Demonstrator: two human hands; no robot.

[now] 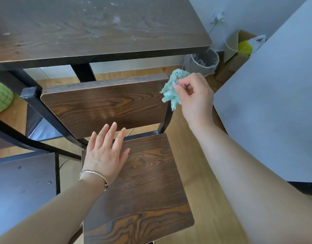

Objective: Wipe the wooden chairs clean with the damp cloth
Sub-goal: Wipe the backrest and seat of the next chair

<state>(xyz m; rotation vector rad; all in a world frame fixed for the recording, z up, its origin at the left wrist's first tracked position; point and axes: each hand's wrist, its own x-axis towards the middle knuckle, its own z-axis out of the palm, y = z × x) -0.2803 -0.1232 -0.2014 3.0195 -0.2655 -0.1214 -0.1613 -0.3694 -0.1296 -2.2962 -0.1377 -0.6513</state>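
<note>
A wooden chair with a dark grained seat (148, 187) and a matching backrest (106, 106) on a black metal frame stands below me. My left hand (106, 152) lies flat with straight fingers on the seat's back left corner. My right hand (195, 97) pinches a crumpled teal cloth (171, 90) at the backrest's upper right corner. The cloth hangs against the backrest's right edge.
A dark wooden table (99, 27) stands just behind the chair. A grey tabletop (274, 111) is at the right. Another dark seat (21, 191) sits at the lower left. A lined waste bin (202, 61) and a cardboard box (239, 46) stand on the floor behind.
</note>
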